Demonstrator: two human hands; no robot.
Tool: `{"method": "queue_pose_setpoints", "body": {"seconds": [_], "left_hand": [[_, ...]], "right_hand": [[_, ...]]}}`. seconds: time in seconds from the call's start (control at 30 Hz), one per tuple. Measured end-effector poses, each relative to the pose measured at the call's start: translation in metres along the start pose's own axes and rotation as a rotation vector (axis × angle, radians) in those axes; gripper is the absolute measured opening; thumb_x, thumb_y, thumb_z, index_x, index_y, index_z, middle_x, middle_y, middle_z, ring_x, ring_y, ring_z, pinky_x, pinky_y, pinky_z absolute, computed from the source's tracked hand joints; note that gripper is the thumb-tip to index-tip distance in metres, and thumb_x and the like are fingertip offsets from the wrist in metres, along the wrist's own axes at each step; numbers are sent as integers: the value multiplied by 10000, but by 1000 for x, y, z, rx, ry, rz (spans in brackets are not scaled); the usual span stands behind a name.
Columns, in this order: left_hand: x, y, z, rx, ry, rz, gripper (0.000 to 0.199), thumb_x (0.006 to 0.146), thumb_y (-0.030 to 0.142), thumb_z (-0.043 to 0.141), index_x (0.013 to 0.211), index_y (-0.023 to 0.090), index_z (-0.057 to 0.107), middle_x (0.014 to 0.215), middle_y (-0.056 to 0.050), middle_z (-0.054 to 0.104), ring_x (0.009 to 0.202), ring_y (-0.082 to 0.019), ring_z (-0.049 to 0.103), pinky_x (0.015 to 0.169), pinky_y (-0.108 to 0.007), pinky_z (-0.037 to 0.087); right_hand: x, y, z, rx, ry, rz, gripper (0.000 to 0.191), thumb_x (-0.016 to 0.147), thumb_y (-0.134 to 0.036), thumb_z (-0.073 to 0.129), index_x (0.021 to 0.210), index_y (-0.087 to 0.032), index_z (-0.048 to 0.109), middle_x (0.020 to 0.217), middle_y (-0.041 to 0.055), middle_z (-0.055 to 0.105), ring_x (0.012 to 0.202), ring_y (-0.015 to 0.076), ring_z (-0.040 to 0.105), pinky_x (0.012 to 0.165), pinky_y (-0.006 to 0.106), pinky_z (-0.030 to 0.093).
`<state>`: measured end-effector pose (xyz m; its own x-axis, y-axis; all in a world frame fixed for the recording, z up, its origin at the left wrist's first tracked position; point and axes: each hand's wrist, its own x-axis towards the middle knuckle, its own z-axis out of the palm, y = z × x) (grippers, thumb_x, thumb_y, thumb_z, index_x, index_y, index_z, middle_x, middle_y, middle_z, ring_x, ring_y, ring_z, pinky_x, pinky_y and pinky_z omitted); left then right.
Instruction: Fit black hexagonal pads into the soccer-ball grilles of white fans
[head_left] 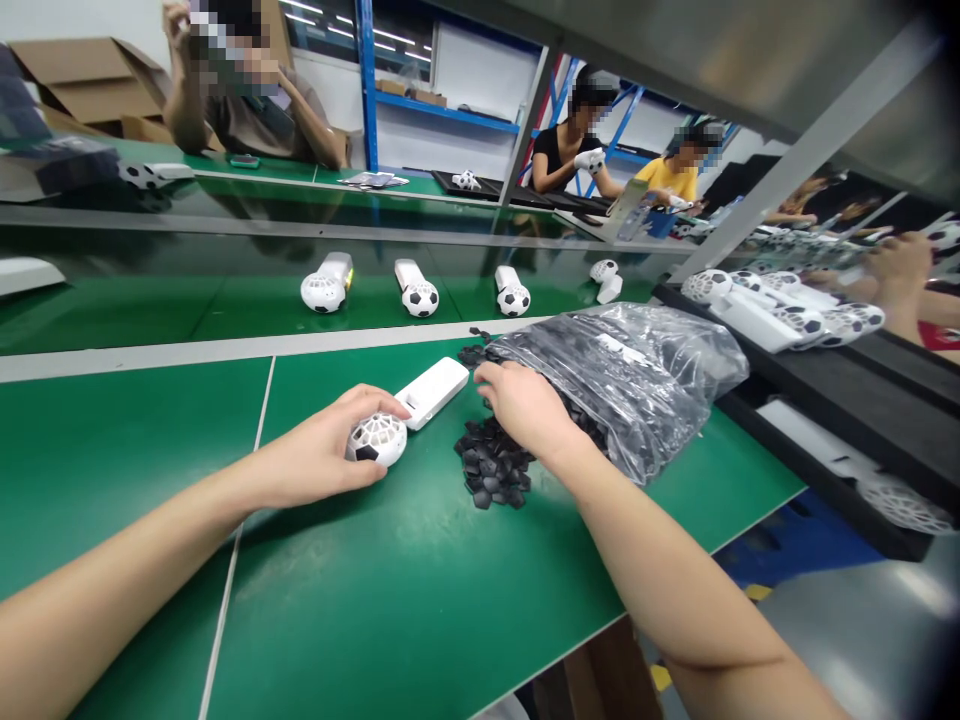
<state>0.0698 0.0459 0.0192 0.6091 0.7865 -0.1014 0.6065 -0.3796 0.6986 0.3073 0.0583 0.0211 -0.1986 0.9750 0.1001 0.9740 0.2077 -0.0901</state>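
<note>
- Green worktop (409,610), head view: pale seam running across its left part, lighter ledge along its far edge.
- Left hand (319,450): fingers curved round the domed end of a white unit (436,390), thumb along the near side, fingertips over the top. Gap between thumb and fingers only as wide as the dome they grip.
- White unit: at mid-worktop, dome (381,438) to the left, flat handle pointing up and to the right. Dome carries a white lattice; one black patch visible at its lower left, beside the thumb.
- Right hand (529,405): over the black pieces (493,465) at the bag's mouth, fingers bent, thumb and forefinger close together. Fingertips poorly seen against the dark heap; cannot tell whether they hold a piece.
- Black pieces: small, flat, angular; loose pile just right of the white unit, spilling from a clear plastic bag (645,365) lying on its side.
- Beyond the ledge, on a dark green strip (247,310): row of similar units (512,295), football-patterned ends toward the camera. Leftmost of the row shows a yellow part.
- Right side: black rack (847,380) bearing more patterned units (799,310); co-worker's hand (896,270) near them, blurred.
- Background: person in yellow (675,178); person in black (551,160) holding a patterned unit.
</note>
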Motion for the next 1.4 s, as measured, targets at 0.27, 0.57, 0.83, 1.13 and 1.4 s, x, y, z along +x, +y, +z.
{"method": "queue_pose_setpoints", "body": {"seconds": [0.27,0.57,0.83,1.13,1.4], "left_hand": [[0,0,4,-16,38,6,416,683,239,546,1093,263,486,1181,-24,439,997,-227,513,789,-314,441],[-1,-1,5,-52,42,26,420,676,213,533,1090,265,481,1152,-20,436,981,-211,514,799,-313,435],[-1,1,4,-35,43,33,431,668,191,536,1090,265,486,1150,-19,440,995,-214,510,826,-323,429],[0,1,15,36,194,-18,443,673,352,609,1077,228,477,1102,-42,454,1020,-238,473,865,-364,404],[6,1,22,21,286,4,307,686,326,573,967,214,515,996,-24,487,940,-216,505,844,-360,401]], "right_hand": [[0,-15,8,1198,-219,-72,88,835,-102,535,910,-123,575,715,12,611,662,132,612,539,191,484],[-6,-23,11,747,108,-314,129,833,-55,578,896,-158,625,825,-2,574,760,121,551,750,233,440],[-12,-27,-2,688,-88,-314,187,821,11,553,868,-158,617,761,-18,592,686,108,555,665,200,423],[-14,-34,16,1049,-130,-340,68,803,-93,620,796,-161,615,745,-28,587,674,108,537,642,199,415],[-5,-36,32,1167,-108,-389,125,742,-27,650,722,-150,637,734,-22,626,736,131,569,716,228,424]]}}
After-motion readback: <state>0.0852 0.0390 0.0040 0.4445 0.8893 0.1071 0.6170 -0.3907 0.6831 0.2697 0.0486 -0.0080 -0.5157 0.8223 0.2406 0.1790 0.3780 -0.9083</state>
